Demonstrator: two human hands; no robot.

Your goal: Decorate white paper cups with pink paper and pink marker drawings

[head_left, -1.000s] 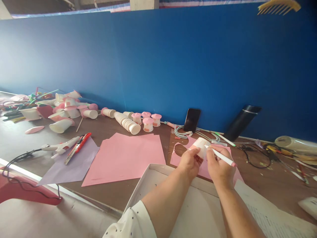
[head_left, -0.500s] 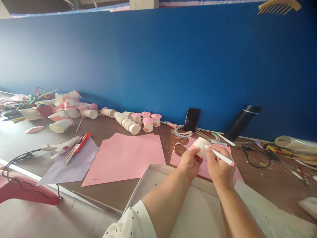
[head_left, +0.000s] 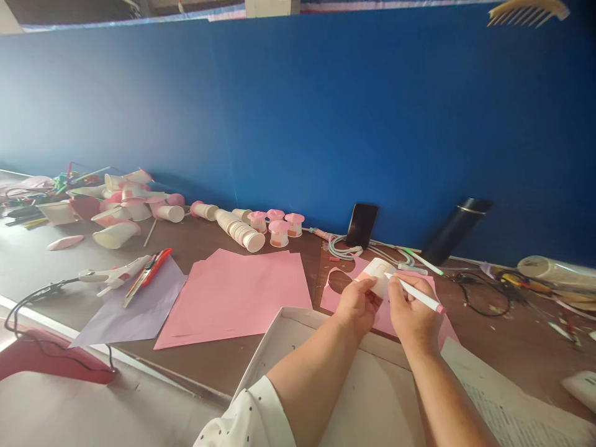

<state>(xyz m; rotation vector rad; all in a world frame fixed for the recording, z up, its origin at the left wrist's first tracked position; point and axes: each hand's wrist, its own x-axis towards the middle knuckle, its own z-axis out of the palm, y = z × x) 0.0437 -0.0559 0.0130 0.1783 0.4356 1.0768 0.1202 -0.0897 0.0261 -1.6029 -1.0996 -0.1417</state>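
Note:
A small white paper cup (head_left: 379, 270) with pink marks lies tilted in my left hand (head_left: 359, 305), whose fingers are closed round its lower side. My right hand (head_left: 414, 313) grips a white marker (head_left: 419, 295) with a pink end. The marker's tip meets or nearly meets the cup's side. Beneath both hands lies pink paper (head_left: 330, 298) with a round hole cut in it. Several small cups with pink scalloped tops (head_left: 279, 231) stand upright further back, beside a lying stack of white cups (head_left: 239, 231).
Pink sheets (head_left: 242, 292) and a purple sheet (head_left: 139, 310) bearing a red cutter (head_left: 148, 273) and a glue gun (head_left: 114, 274) lie left. A white box lid (head_left: 274, 329) is under my forearms. A phone (head_left: 362, 225) and black bottle (head_left: 456, 230) lean on the blue partition (head_left: 372, 112).

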